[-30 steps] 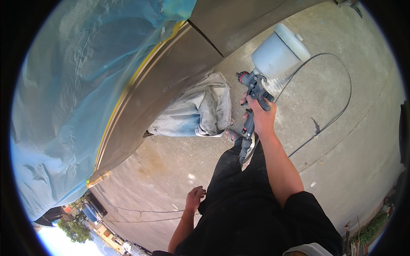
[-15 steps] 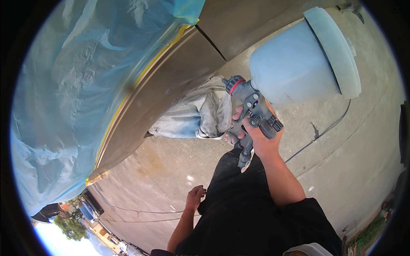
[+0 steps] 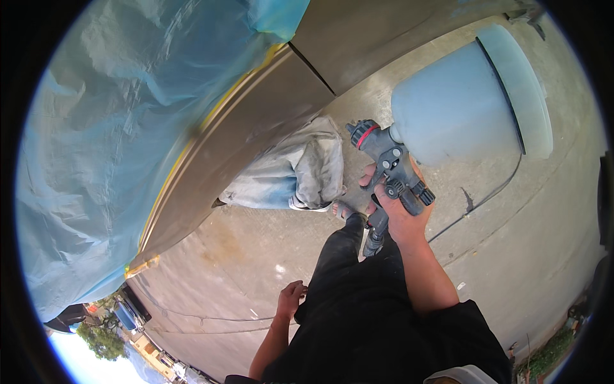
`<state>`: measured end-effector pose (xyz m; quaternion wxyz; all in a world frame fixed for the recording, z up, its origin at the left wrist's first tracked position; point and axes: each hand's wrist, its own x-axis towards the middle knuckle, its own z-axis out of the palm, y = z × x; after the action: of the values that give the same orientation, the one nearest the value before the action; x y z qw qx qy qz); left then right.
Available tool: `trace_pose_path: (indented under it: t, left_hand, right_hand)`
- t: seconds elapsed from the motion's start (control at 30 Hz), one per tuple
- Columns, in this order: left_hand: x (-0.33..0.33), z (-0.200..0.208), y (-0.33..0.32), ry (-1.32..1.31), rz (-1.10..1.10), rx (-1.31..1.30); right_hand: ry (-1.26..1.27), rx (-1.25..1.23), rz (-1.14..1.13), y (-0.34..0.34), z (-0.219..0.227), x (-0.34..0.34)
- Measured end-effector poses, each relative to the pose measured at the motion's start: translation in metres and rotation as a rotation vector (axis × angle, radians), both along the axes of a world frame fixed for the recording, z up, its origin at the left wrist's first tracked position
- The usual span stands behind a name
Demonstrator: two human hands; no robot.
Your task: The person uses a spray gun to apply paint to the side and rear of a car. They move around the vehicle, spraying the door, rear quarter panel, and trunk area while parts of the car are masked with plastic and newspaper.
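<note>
In my right hand [image 3: 407, 214] is a dark grey spray gun [image 3: 390, 157] with a red ring behind its nozzle. My fingers wrap round its handle, with some in front by the trigger; whether it is pulled I cannot tell. A large translucent, pale blue paint cup [image 3: 457, 99] is fixed to the gun, tilted to the right. The nozzle points left, apart from the grey-brown vehicle panel [image 3: 256, 118]. Beside my left thigh hangs my left hand [image 3: 291, 299], fingers loosely bent, with nothing seen in it.
Blue masking film [image 3: 121, 147] covers the vehicle above the panel, edged by yellow tape [image 3: 220, 105]. A stained grey cloth cover [image 3: 297, 169] bulges low beside the panel. A thin dark hose [image 3: 476, 205] crosses the concrete floor [image 3: 511, 243] at the right. My sandalled foot is near the cover.
My right hand has carried the spray gun and cup a little to the right and slightly nearer, away from the panel. The left hand has hardly moved.
</note>
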<state>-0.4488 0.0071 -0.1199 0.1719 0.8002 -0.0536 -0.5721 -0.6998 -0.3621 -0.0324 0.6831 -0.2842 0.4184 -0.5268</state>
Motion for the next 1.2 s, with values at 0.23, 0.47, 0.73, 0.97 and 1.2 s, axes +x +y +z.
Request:
trace_pose_path:
  t: [0.23,0.47,0.73,0.97,1.2]
  left_hand:
    - [-0.003,0.001,-0.004,0.002,-0.028,0.005]
    - [-0.014,0.004,-0.011,-0.017,-0.013,-0.003]
    - [-0.020,0.006,-0.027,-0.017,-0.001,-0.002]
    - [-0.022,0.004,-0.037,-0.013,-0.028,0.005]
    - [-0.028,0.005,-0.047,-0.013,-0.045,-0.004]
  right_hand:
    - [0.092,0.008,-0.087,-0.014,-0.017,-0.011]
    - [0.107,0.179,-0.111,-0.037,-0.037,-0.028]
    - [0.210,0.021,-0.300,-0.061,-0.019,-0.055]
    - [0.028,-0.055,-0.065,-0.054,0.007,-0.065]
    - [0.250,-0.076,-0.352,-0.091,0.012,-0.085]
